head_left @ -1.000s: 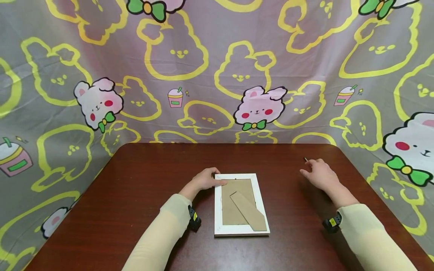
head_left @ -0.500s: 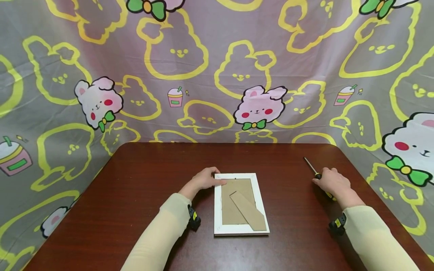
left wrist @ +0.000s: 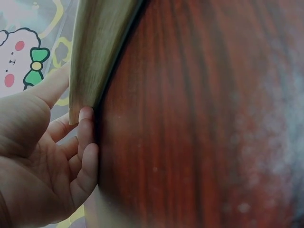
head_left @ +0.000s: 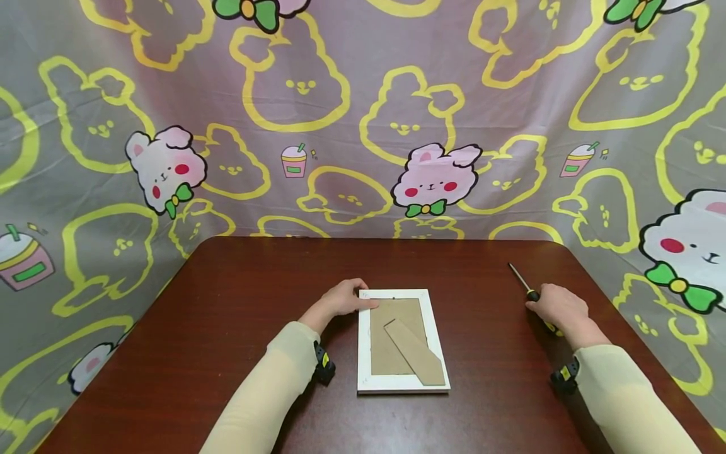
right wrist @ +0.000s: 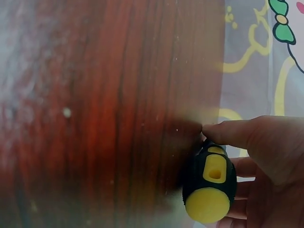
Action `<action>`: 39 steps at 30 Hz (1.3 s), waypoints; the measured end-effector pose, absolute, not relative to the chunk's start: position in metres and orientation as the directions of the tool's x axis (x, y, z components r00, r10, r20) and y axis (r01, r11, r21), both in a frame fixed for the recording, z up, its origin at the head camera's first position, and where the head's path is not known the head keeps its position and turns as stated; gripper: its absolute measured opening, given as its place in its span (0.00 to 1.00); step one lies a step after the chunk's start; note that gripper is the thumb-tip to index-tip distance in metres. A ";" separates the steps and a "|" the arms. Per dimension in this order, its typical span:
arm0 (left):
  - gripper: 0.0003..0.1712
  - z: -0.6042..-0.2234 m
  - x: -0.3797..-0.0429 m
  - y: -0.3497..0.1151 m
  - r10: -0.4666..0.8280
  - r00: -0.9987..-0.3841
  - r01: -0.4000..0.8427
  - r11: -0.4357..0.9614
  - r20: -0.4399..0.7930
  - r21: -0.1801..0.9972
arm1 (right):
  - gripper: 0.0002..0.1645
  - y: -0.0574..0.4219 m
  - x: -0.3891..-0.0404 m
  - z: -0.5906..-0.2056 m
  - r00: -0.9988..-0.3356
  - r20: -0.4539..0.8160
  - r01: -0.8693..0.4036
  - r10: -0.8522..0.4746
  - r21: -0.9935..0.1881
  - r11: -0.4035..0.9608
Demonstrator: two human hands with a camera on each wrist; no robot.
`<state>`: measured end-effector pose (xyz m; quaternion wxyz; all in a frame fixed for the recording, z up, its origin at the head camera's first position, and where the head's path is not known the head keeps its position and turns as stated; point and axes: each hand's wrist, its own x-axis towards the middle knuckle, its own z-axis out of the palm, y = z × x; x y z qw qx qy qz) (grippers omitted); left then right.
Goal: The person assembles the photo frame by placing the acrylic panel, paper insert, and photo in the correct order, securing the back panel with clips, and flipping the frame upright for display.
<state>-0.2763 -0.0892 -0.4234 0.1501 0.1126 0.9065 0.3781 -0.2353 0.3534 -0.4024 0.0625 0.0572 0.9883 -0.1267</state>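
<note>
A white picture frame (head_left: 364,343) lies back side up on the table, its brown backing board (head_left: 386,353) and slanted cardboard stand (head_left: 416,353) showing. My left hand (head_left: 343,298) grips its far left corner, thumb over the top; in the left wrist view the fingers (left wrist: 86,128) touch the frame's wooden edge (left wrist: 97,57). Off to the right, a screwdriver (head_left: 520,276) with a black and yellow handle (right wrist: 209,190) lies with its shaft pointing away. My right hand (head_left: 558,309) holds that handle, thumb on one side and fingers on the other, covering most of it in the head view.
The dark red-brown wooden table (head_left: 255,284) has rounded far corners. A grey curtain (head_left: 340,94) with yellow bear outlines and white rabbits hangs close behind it and along both sides.
My right hand has come back toward me and to the right, from the screwdriver's tip to its handle, uncovering the shaft. The left hand and the picture frame stay put.
</note>
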 end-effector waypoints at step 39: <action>0.21 -0.426 -0.279 -0.088 0.316 -0.930 0.095 0.696 -0.186 0.711 | 0.13 0.328 -0.236 -0.385 -0.996 0.069 -0.072 -0.057 -0.239 0.968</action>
